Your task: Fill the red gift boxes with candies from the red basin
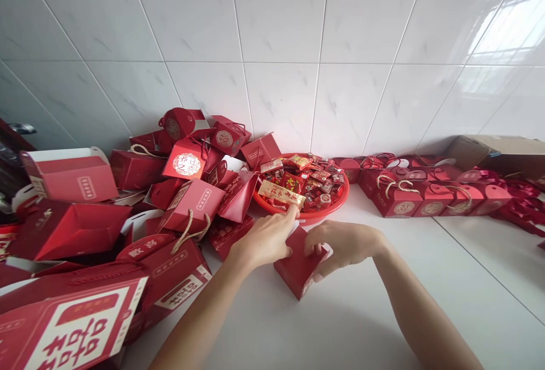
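A small red gift box (pixel 298 265) stands on the white surface in front of me, tilted in the view, with a bit of white inner flap at its top. My right hand (pixel 347 245) grips its right side, fingers curled over the top edge and thumb lower down. At the box's upper left is my left hand (pixel 264 238), its thumb against the box and its index finger stretched forward. That fingertip meets or overlaps the end of a long gold packet (pixel 281 193) on the candy pile. The left hand's other fingers are mostly hidden.
Behind the box, a red basin (pixel 340 200) holds many wrapped candies (pixel 321 183). Red gift boxes (pixel 191 205) lie heaped on the left. Closed boxes (pixel 434 198) with rope handles line up on the right, near a brown carton (pixel 498 151). A tiled wall (pixel 281 97) rises behind.
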{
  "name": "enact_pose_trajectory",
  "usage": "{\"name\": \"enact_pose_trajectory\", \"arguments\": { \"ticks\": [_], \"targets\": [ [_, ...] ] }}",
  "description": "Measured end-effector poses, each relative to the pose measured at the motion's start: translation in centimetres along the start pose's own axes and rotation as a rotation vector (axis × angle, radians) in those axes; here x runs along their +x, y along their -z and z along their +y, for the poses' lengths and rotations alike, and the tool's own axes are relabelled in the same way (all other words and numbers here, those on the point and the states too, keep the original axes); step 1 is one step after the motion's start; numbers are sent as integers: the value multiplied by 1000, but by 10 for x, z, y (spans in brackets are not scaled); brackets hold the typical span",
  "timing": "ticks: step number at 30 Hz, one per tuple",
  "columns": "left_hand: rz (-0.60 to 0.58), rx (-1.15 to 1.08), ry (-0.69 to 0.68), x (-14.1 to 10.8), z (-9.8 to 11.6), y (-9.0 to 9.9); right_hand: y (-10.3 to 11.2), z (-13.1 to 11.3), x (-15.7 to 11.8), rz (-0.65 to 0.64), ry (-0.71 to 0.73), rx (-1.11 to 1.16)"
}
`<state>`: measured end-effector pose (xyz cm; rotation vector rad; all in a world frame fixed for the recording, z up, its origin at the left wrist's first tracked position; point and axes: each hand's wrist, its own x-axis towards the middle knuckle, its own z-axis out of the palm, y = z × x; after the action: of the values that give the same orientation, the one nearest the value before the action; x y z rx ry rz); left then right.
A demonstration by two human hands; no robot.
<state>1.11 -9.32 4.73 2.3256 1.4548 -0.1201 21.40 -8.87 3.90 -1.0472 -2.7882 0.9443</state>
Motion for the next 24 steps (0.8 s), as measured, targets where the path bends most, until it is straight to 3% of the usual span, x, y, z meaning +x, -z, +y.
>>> {"name": "enact_pose_trajectory", "arguments": {
  "ticks": [6, 11, 16, 24],
  "targets": [
    [14, 7, -88, 2, 0, -2, -1, 3, 10, -16, -119, -23],
    [-66, -85, -166, 0, -3, -1, 1, 0, 11, 30, -191, -134],
    [-50, -111, -128, -2, -2, -2, -2, 1, 12, 51, -308, -234],
    [-117, -106, -73, 2, 0, -12, -6, -15, 2, 57, -336, -267]
  ]
}}
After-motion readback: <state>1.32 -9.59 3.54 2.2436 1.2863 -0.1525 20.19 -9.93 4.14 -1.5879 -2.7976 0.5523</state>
